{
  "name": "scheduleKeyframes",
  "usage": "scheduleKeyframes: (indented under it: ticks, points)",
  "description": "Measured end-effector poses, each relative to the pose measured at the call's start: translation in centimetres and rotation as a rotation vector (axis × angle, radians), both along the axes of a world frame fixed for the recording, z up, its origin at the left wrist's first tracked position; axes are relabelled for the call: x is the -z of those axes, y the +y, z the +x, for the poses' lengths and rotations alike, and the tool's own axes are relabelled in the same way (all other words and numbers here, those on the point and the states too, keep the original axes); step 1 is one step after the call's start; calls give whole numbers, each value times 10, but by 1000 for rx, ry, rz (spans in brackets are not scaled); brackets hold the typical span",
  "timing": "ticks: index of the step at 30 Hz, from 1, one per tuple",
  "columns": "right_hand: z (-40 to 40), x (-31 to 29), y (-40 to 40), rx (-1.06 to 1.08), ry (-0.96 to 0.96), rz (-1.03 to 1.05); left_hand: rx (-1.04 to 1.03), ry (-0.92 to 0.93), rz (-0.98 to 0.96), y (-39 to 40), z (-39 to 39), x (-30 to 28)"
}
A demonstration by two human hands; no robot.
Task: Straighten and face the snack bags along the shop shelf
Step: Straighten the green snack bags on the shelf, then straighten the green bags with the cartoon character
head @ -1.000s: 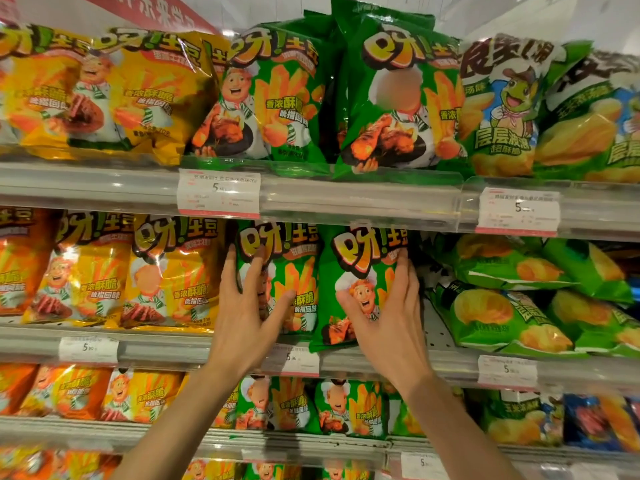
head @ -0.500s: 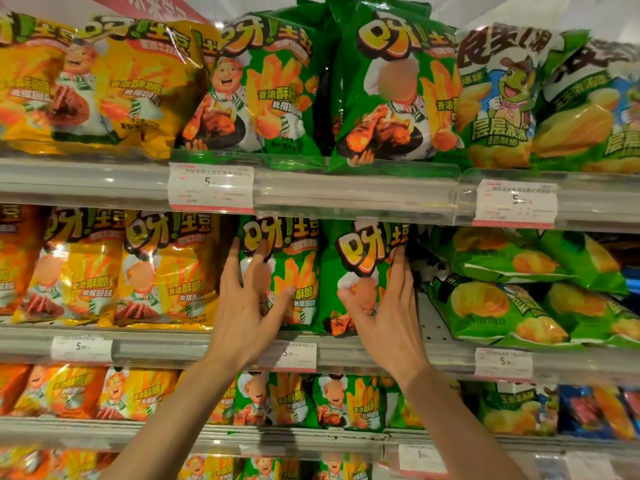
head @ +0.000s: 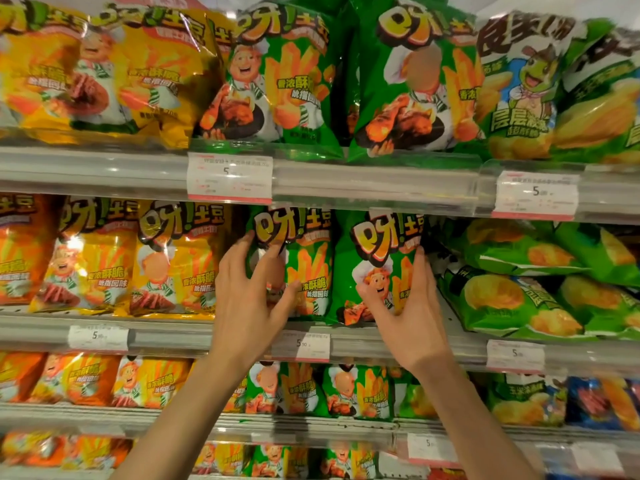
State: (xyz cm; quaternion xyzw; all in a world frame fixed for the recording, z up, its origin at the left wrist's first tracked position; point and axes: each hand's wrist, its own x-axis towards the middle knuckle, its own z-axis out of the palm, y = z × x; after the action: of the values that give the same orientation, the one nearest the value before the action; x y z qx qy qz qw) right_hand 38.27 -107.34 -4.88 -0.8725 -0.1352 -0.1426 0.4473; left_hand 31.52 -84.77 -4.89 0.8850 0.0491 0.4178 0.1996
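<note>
Two green fries bags stand side by side on the middle shelf (head: pixel 398 341). My left hand (head: pixel 249 296) rests on the front of the left green bag (head: pixel 308 268), fingers spread and slightly bent, thumb against its lower middle. My right hand (head: pixel 410 306) lies flat along the right side of the right green bag (head: pixel 374 258), thumb on the printed chef, fingers straight up its edge. Both bags are upright with fronts facing out, and the right one leans a little to the left.
Yellow bags (head: pixel 173 261) of the same brand stand left of my hands. Green corn-chip bags (head: pixel 519 296) lie tilted and stacked to the right. The upper shelf (head: pixel 381 181) carries larger green and yellow bags and price tags (head: pixel 229 176). More small bags fill the lower shelves.
Both hands stay on the same two green bags. My left fingers have spread and bent a little more on the left bag, and my right hand has slid slightly up the right bag's edge.
</note>
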Motion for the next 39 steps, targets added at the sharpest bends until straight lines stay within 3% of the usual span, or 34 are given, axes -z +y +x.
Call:
scheduleKeyframes:
  ticks: [4, 8, 13, 21, 30, 39]
  points:
    - [-19, 1, -8, -76, -35, 157, 139, -79, -68, 2, -16, 3]
    - [-38, 12, -19, 29, -19, 75, 292, 25, -250, 0, -32, 13]
    - [-61, 35, -33, 41, 32, 149, 400, 171, -494, -14, -50, 41]
    - [-66, 62, -101, -5, 183, 252, 361, 295, -729, -73, -55, 79]
    - [-29, 59, -205, -128, 213, 257, 280, 197, -821, -180, -42, 68]
    - [-8, 46, -243, -94, 214, 265, 227, 157, -844, -213, -27, 50]
